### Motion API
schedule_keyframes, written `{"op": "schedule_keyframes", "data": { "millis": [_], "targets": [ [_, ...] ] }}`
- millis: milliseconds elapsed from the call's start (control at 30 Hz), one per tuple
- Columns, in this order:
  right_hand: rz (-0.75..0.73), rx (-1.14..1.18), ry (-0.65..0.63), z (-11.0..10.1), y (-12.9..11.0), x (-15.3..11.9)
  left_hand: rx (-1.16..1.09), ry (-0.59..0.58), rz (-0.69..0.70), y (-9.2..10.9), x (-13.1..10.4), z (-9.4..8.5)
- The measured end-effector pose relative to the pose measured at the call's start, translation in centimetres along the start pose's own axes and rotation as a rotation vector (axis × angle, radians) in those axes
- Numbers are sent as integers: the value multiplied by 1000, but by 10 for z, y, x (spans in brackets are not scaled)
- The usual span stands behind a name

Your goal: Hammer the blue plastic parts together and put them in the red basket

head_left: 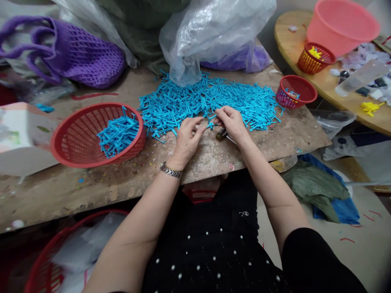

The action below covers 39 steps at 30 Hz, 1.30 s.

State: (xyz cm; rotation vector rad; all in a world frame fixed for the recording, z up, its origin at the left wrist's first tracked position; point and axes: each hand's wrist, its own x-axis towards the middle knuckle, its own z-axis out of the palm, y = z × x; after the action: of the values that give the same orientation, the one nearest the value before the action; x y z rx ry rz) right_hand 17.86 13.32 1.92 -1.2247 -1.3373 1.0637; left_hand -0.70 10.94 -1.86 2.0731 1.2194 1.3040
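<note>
Pieces (171,106) in the far heap (253,103) are seemingly waiting undone, outnumbering those apparently done in the left basket (70,142), while we are pinching one nearer piece (210,125) in our right hand (232,124) and holding our left hand (189,136) narrow beside it, its grip unclear.

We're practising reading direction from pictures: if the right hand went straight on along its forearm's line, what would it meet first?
Probably the heap of blue pieces, just beyond the right hand; whether it would touch them or pass above is unclear from this one view.
</note>
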Motion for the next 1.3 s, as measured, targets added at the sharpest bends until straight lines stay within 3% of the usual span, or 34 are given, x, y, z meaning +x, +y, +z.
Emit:
{"op": "schedule_keyframes", "data": {
  "millis": [233, 367, 467, 600, 733, 833, 1033, 1300],
  "targets": [
    [-99, 20, -75, 17, -1, -15, -57, 20, 21, 7, 0, 0],
    [-97, -8, -108, 17, 0, -18, -141, -6, -65, 15, 0, -2],
    [-112, -124, -92, 3, -1, -14, -221, -19, -202, 17, 0, -2],
    [-193, -451, 44, -31, -2, -1, -346, 11, -340, 15, 2, 2],
    [-143, -790, 124, -62, 2, 14, -498, 57, -434, 9, 4, 5],
    [-92, -1015, 116, -71, 5, 20, -531, 53, -455, 4, 4, 7],
    [-8, -1266, 27, -63, 3, 27, -503, 12, -433, -1, 3, 8],
    [-20, -1331, -12, -50, 7, 36, -544, 12, -484, 4, 4, 9]
  ]
}}
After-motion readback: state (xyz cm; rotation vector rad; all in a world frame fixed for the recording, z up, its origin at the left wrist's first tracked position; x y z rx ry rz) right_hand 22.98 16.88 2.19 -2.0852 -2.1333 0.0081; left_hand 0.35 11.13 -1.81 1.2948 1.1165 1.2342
